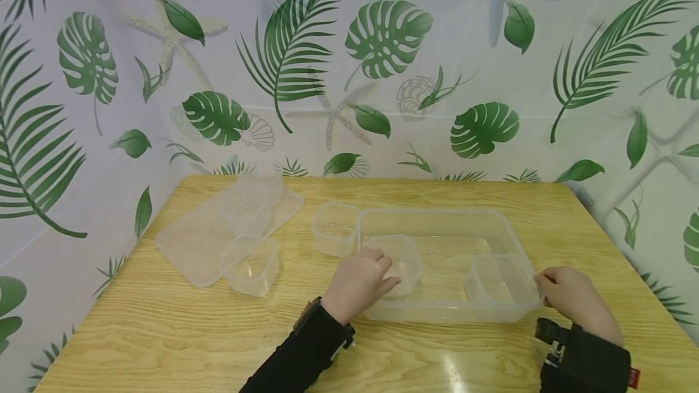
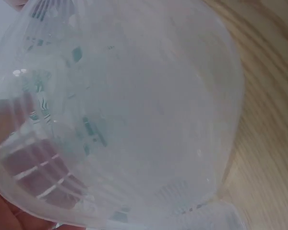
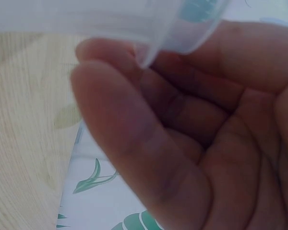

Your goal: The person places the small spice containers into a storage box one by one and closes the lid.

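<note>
Step in hand looks like fitting small containers into the big tub [image 1: 437,313]; next move probably calls for settling the pinched container [image 1: 406,259] and letting go. Left hand [image 1: 357,282] pinches its wall, fingers nearly closed, inside the tub's left end — can't tell if it's seated. Right hand [image 1: 573,295] curls round the tub's right rim. Counts: one tub; one flat lid [image 1: 188,250], left of left grip; at least five containers — pinched one, corner container [image 1: 494,268] near right grip, outside container [image 1: 334,235] beyond left hand, two-plus overlapping at the lid.
</note>
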A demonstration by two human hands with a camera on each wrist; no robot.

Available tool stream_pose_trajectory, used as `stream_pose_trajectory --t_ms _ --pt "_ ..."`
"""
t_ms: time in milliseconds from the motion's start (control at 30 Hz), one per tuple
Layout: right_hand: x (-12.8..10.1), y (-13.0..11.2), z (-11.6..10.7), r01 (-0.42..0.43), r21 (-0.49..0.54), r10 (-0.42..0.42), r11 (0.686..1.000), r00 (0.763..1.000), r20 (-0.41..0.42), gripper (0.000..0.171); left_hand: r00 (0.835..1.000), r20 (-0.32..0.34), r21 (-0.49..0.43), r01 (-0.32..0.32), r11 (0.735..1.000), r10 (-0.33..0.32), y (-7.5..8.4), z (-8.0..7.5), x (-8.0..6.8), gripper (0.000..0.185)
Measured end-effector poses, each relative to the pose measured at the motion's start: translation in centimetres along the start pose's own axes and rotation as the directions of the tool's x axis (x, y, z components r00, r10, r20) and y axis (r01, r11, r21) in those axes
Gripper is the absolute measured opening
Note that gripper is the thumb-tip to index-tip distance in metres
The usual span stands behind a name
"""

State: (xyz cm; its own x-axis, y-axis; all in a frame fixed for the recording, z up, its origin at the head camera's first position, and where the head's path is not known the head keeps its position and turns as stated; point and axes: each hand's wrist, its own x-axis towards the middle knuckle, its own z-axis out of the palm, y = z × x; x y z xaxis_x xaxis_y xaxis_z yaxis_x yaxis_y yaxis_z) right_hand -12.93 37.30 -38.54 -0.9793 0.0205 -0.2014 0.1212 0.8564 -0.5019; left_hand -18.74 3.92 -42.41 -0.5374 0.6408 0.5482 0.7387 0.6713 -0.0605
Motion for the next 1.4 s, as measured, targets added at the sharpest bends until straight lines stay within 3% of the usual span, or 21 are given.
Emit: stream_pose_trajectory --t_ms 133,400,800,1133,1400 --pt "0.1 0.1 0.0 0.001 -0.001 -0.001 1.000 1.000 -0.001 0.033 0.998 -0.045 -0.006 0.049 0.999 -0.050 -0.1 -0.4 0.1 0.031" --pt "0.1 0.1 -0.1 -0.005 0.004 0.005 1.000 1.000 0.005 0.033 0.989 0.012 0.052 0.145 0.988 -0.146 -0.3 -1.2 0.1 0.033" --pt "0.0 0.3 -0.2 -0.005 0.002 0.005 1.000 1.000 -0.005 0.034 0.993 0.051 0.070 0.098 0.993 -0.102 -0.4 -1.0 0.4 0.024" --pt "0.1 0.4 0.0 -0.009 0.020 0.009 1.000 1.000 0.010 0.034 0.989 0.089 0.027 0.119 0.992 -0.121 -0.3 -0.7 0.1 0.022" --pt "0.2 0.5 0.0 -0.006 0.019 0.006 1.000 1.000 0.009 0.033 0.993 0.112 0.021 0.032 0.999 -0.034 -0.8 -1.1 0.1 0.027"
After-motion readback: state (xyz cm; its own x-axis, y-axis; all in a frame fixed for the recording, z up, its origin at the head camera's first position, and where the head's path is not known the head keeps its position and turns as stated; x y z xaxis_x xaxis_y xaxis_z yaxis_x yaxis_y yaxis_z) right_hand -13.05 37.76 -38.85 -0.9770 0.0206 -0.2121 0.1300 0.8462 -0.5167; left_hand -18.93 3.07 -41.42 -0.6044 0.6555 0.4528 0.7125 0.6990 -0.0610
